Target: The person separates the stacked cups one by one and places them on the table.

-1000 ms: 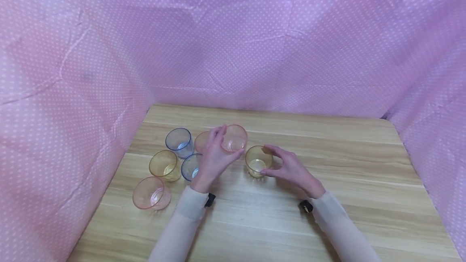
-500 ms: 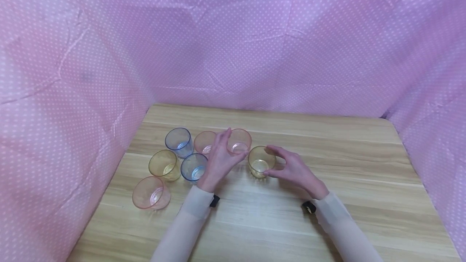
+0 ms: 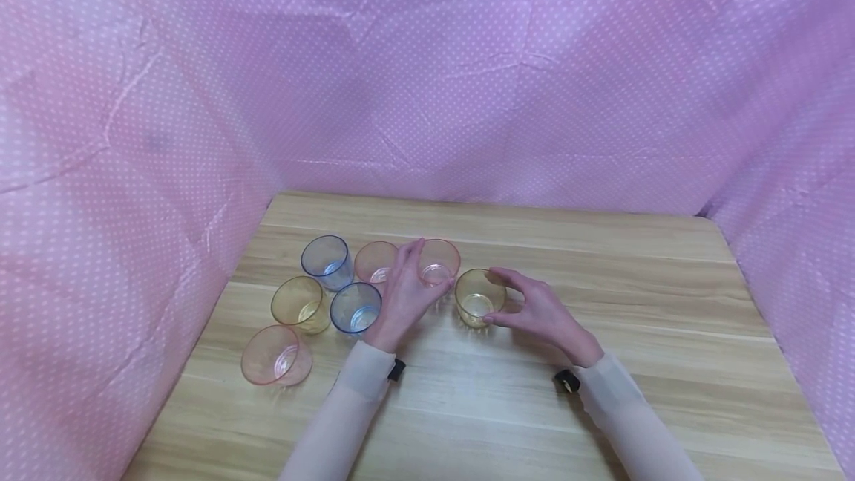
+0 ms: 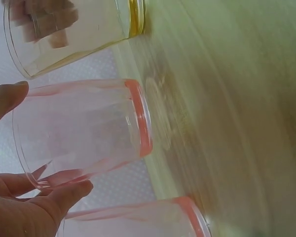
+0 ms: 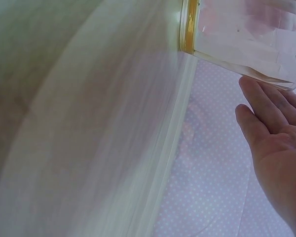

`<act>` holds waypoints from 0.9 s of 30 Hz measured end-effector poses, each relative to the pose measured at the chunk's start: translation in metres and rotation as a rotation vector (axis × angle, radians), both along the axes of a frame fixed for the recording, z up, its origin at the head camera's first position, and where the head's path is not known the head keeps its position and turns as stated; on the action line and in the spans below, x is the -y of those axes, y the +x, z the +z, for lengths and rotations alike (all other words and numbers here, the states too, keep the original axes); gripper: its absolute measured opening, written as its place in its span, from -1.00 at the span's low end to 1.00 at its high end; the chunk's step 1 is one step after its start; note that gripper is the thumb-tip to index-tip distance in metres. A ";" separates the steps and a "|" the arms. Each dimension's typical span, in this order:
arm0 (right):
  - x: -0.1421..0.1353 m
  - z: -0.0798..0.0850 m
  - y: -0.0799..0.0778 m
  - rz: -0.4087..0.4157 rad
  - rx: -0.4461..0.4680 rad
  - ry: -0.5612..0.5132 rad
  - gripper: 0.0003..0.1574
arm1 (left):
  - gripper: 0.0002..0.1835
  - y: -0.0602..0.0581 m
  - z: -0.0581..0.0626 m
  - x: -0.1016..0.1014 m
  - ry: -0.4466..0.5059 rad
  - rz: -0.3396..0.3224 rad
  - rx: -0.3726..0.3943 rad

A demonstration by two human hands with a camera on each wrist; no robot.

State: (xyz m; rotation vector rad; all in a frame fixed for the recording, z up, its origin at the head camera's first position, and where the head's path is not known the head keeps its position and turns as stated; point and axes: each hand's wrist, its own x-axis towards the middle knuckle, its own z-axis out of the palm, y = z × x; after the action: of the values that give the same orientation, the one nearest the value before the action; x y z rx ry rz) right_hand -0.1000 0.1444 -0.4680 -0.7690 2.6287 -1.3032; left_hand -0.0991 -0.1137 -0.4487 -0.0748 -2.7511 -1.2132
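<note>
In the head view my left hand [image 3: 402,299] grips a clear pink cup [image 4: 89,128] near its rim, thumb on one side and fingers on the other. The cup stands upright, its base close to the tabletop. Just to the right, my right hand [image 3: 542,314] holds a clear yellow cup [image 3: 479,294] by its side, between thumb and fingers. In the right wrist view the fingertips lie against this yellow cup [image 5: 241,44] near the rim. Behind the left hand, a second pink cup [image 3: 375,261] is partly hidden.
Left of the hands stand a far blue cup [image 3: 326,260], a nearer blue cup [image 3: 355,308], another yellow cup [image 3: 298,304] and a front pink cup [image 3: 277,356]. All are upright on the wooden table [image 3: 668,362]. Pink dotted cloth [image 3: 467,95] surrounds the table.
My left hand has brought the pink cup slightly right and down beside the yellow one. The right hand and yellow cup have shifted a little right, then stayed still.
</note>
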 end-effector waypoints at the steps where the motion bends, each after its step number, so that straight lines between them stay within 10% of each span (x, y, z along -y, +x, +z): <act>1: 0.000 0.000 0.000 0.002 0.000 -0.001 0.06 | -0.01 0.000 0.000 0.000 -0.002 0.000 -0.003; 27: 0.000 -0.001 -0.001 0.002 -0.017 0.001 0.05 | -0.11 0.001 -0.005 -0.010 -0.041 -0.017 -0.096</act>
State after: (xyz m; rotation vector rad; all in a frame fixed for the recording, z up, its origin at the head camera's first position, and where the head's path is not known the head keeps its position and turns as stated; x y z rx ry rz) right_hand -0.1006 0.1448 -0.4694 -0.7861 2.6408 -1.3000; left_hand -0.0976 -0.1039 -0.4538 -0.1568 -2.6977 -1.1262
